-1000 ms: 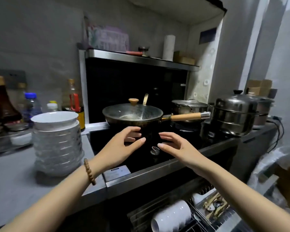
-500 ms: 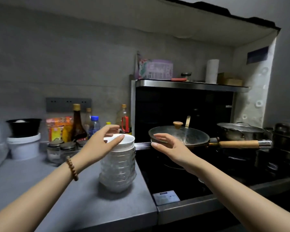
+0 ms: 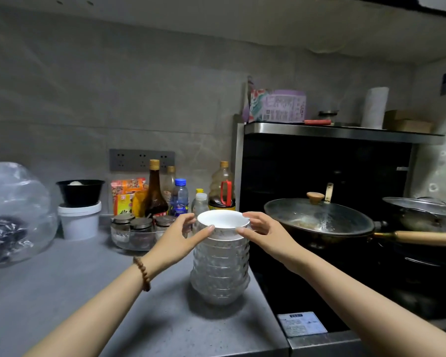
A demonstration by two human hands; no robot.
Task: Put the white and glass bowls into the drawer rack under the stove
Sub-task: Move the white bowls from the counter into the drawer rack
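On the grey bench (image 3: 93, 292), the left hand (image 3: 180, 237) and right hand (image 3: 264, 233) clasp the white bowl (image 3: 223, 222) atop stacked glass bowls (image 3: 220, 269), likely heavy, slippery and breakable, best gripped at the rim.

Grey countertop (image 3: 75, 292), lower left of frame. Resting on it: stack of glass bowls (image 3: 220, 269) at centre, white bucket (image 3: 79, 219) and clear plastic bag (image 3: 13, 212) at left, glass tray (image 3: 135, 240) of jars, bottles (image 3: 180, 194) behind it.
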